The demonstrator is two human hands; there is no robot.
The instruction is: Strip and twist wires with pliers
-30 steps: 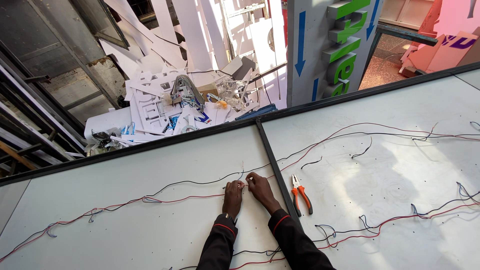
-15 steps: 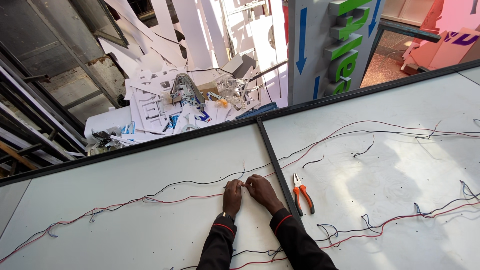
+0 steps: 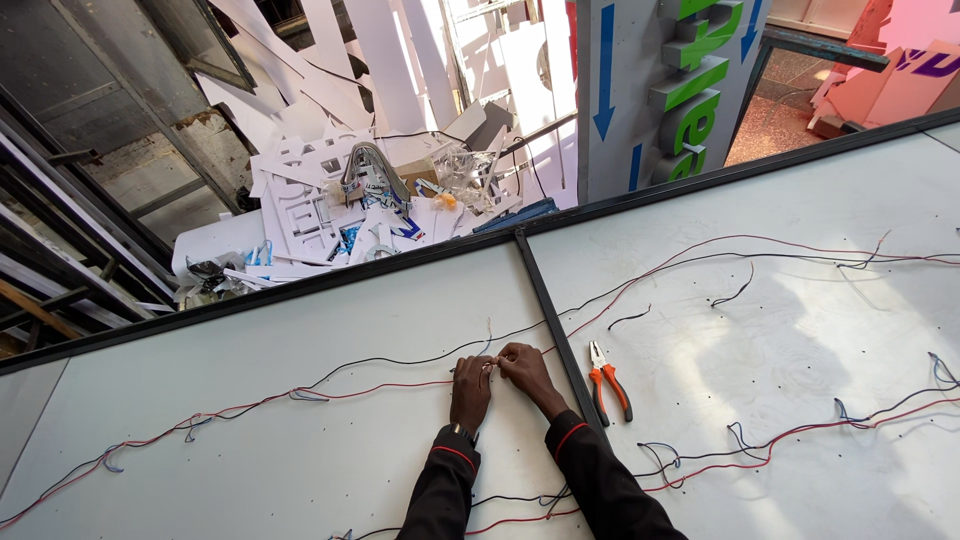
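1. Left hand [image 3: 470, 392] lying knuckles-up on the white panel [image 3: 300, 440], just left of the black divider bar [image 3: 555, 335] – fingers curled in, tips pinched on the red and black wires [image 3: 380, 385] where they meet.
2. Right hand [image 3: 522, 368] right beside it, nearer the divider bar, fingers bent and closed on the same wire ends; fingertips of both hands touching at one small spot.
3. Whether the grip is on bare ends or on a joint – too small to tell.
4. Dark sleeves with a thin red stripe at the cuff on both forearms, coming up from the bottom edge on either side of the divider bar's lower end.
5. Wires running away left of the divider bar across the panel in a long sagging line, and crossing the bar to the right, climbing toward the far edge.
6. Pliers [image 3: 606, 382] with orange handles lying flat just right of the divider bar, near the right hand but apart from it, jaws pointing away from the person.
7. Second run of red and black wires [image 3: 800, 435] lower down, right of the divider bar, looped and kinked, with a few short loose pieces above it.
8. Beyond the far end of the divider bar, past the black frame edge, a heap of white cut-out scraps [image 3: 330, 215] and a tall sign with blue arrows and green letters [image 3: 665, 90].
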